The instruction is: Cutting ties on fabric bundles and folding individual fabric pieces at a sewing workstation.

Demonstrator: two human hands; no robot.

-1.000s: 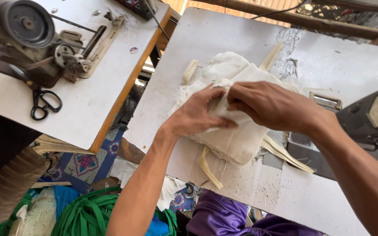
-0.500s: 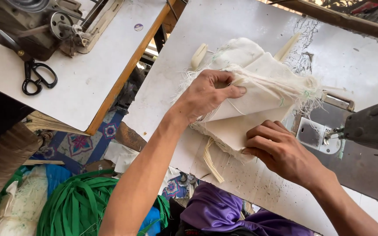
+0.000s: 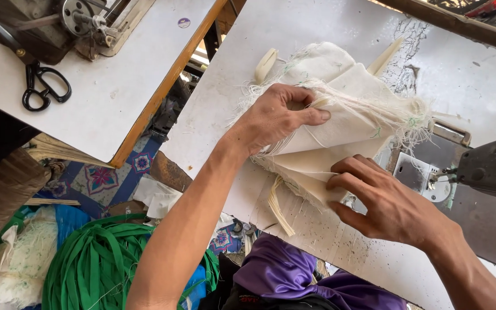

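A stack of cream cloth pieces (image 3: 345,123) with frayed edges lies on the white sewing table (image 3: 317,34). My left hand (image 3: 279,117) pinches a fold of the top piece between thumb and fingers near the stack's left side. My right hand (image 3: 383,201) presses its fingertips on the near corner of the stack, close to the metal needle plate (image 3: 417,172) of the sewing machine (image 3: 492,166) at the right.
A second white table (image 3: 127,97) at left carries black scissors (image 3: 44,89) and another sewing machine (image 3: 58,23). Cream strips (image 3: 279,209) lie by the stack. Below on the floor are green strapping (image 3: 96,264), purple cloth (image 3: 285,270) and a patterned mat (image 3: 101,178).
My left hand has closed its thumb and fingers on the top fold. My right hand slid from the top of the stack down to its near corner. The view shifted left.
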